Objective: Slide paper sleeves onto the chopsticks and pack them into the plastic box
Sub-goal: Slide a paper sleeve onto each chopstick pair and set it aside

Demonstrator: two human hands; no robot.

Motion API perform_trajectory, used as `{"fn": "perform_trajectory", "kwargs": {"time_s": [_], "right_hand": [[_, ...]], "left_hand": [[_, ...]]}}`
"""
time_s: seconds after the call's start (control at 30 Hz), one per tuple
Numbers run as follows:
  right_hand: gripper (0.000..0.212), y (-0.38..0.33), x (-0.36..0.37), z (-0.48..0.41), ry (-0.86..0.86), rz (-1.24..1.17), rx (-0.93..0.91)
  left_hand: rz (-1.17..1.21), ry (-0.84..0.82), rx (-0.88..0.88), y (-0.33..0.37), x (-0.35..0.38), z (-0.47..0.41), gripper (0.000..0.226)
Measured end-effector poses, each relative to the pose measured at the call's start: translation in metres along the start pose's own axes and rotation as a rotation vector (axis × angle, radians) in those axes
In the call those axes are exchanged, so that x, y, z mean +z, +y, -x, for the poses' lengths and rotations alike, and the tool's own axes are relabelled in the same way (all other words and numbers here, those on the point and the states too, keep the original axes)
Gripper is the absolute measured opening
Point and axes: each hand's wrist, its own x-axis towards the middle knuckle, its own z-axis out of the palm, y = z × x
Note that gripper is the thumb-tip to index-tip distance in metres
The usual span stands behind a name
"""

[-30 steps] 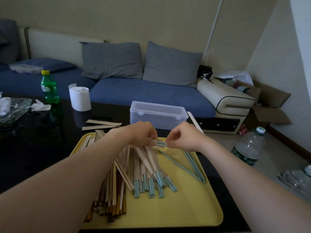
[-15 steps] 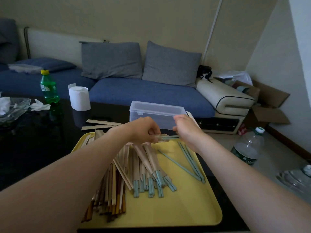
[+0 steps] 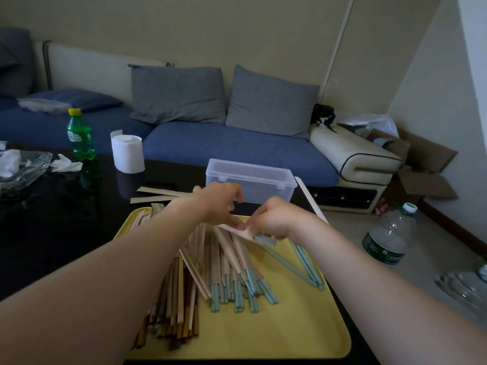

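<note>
A person's left hand (image 3: 218,206) pinches the mouth of a paper sleeve (image 3: 243,232) while the right hand (image 3: 276,222) curls round blue chopsticks (image 3: 266,239), tips meeting the paper, over a yellow tray (image 3: 290,338); sticks held parallel and the mouth kept wide should ease entry. Beyond the grip stands one plastic box (image 3: 250,180), lid down; left of it, two empty sleeves (image 3: 158,191); right, seemingly three bare sticks (image 3: 305,262); the sleeved heap (image 3: 237,259) below defies counting

Bare forearms end in bare hands — left hand (image 3: 218,204), right hand (image 3: 274,219) — smooth, uncovered throughout.
</note>
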Motion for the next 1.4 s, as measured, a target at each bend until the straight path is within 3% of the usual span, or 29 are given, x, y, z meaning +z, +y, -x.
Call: {"fn": "perform_trajectory", "kwargs": {"time_s": [0.17,0.23,0.3,0.43,0.57,0.77,0.93,1.2,1.4], "right_hand": [[0.031,-0.015,0.004,0.008,-0.33,-0.086,0.109],[0.03,-0.025,0.01,0.009,-0.379,-0.016,0.151],[0.028,-0.034,0.014,0.009,-0.302,0.095,0.162],[0.019,-0.043,0.022,-0.002,0.006,0.252,0.037],[0.002,-0.049,0.034,-0.017,0.191,0.359,-0.05],[0.024,-0.06,0.047,-0.043,0.309,0.412,-0.136],[0.027,-0.065,0.055,-0.058,0.345,0.39,-0.155],[0.03,-0.065,0.057,-0.064,0.391,0.356,-0.164],[0.027,-0.059,0.048,-0.059,0.394,0.346,-0.129]], "left_hand": [[0.038,0.1,-0.242,-0.029,-0.005,0.001,0.03],[-0.064,0.117,-0.354,-0.041,-0.007,0.005,0.024],[-0.173,0.106,-0.45,-0.05,-0.01,0.009,0.031],[-0.166,0.061,-0.581,-0.063,-0.012,0.004,0.036],[-0.195,-0.022,-0.587,-0.068,-0.007,-0.003,0.043],[-0.134,-0.034,-0.552,-0.088,0.003,-0.023,0.055],[-0.201,-0.005,-0.566,-0.103,0.004,-0.027,0.061],[-0.19,0.079,-0.462,-0.105,0.004,-0.037,0.023],[-0.238,0.171,-0.357,-0.089,0.004,-0.033,0.027]]}}
